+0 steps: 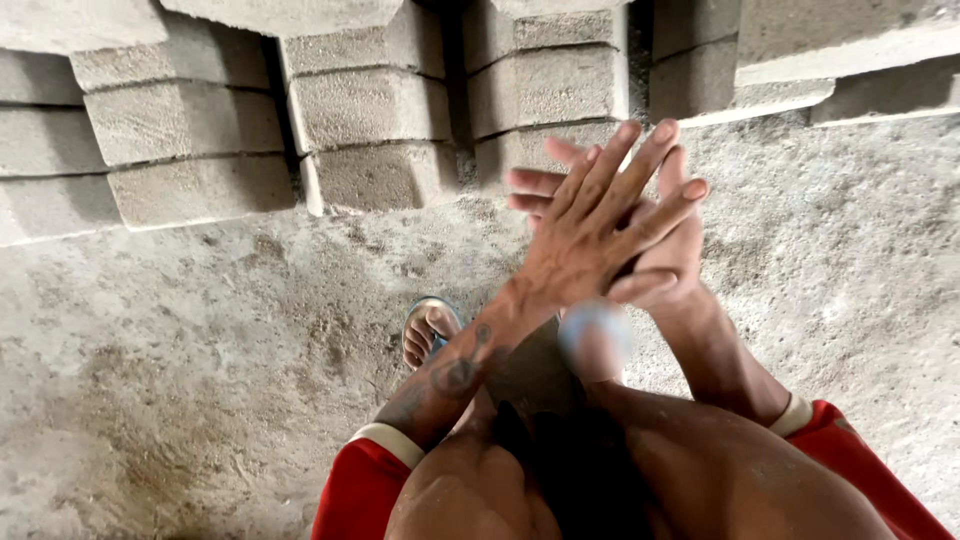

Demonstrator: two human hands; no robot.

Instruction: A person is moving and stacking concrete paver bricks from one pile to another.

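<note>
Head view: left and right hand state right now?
Left hand: open, fingers spread, laid across the right hand, holding nothing.
Right hand: open, fingers straight, pressed under the left hand, holding nothing.

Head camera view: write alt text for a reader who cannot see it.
Two bare hands, the left hand laid crosswise over the right hand, press palm to palm with nothing between them. Ahead stand stacked grey concrete blocks on a sandy grey concrete floor; below, a sandalled foot.

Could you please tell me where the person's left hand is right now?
In the head view, the left hand is right of centre, laid crosswise over the right hand, in front of the stacked concrete blocks.
</note>
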